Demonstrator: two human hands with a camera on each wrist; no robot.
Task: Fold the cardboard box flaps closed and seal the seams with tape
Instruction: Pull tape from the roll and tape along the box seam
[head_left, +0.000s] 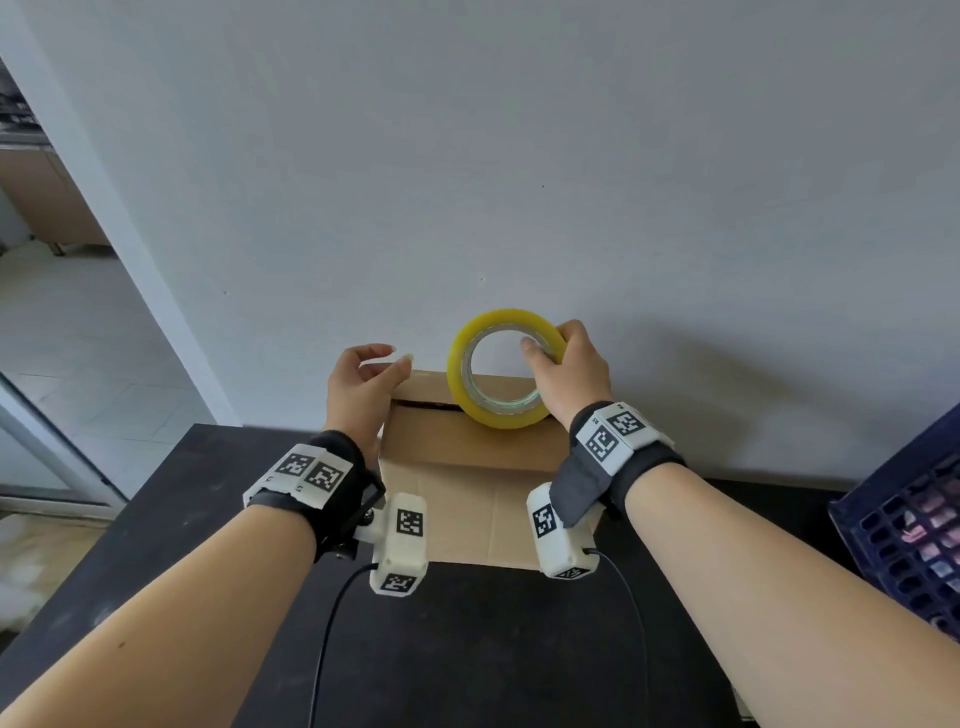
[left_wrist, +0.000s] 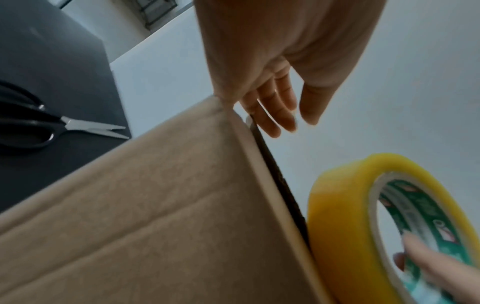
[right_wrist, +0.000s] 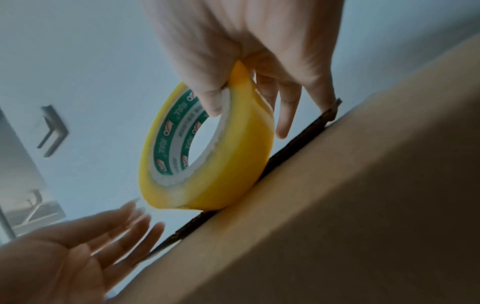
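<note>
A brown cardboard box (head_left: 467, 467) stands on the black table, its top flaps folded down with a dark seam gap (head_left: 423, 404) across the far part. My right hand (head_left: 566, 374) grips a yellow roll of tape (head_left: 498, 369), thumb through the core, and holds it upright on the seam. In the right wrist view the tape roll (right_wrist: 226, 164) touches the box (right_wrist: 350, 205) at the gap. My left hand (head_left: 363, 384) hovers at the box's far left corner with relaxed fingers, holding nothing. The left wrist view shows that hand (left_wrist: 275, 98) beside the box (left_wrist: 155, 205) edge and the tape roll (left_wrist: 345, 216).
Black-handled scissors (left_wrist: 52, 127) lie on the black table (head_left: 467, 649) left of the box. A dark blue crate (head_left: 914, 540) with things inside stands at the right edge. A pale wall (head_left: 519, 156) rises right behind the box; a doorway opens at left.
</note>
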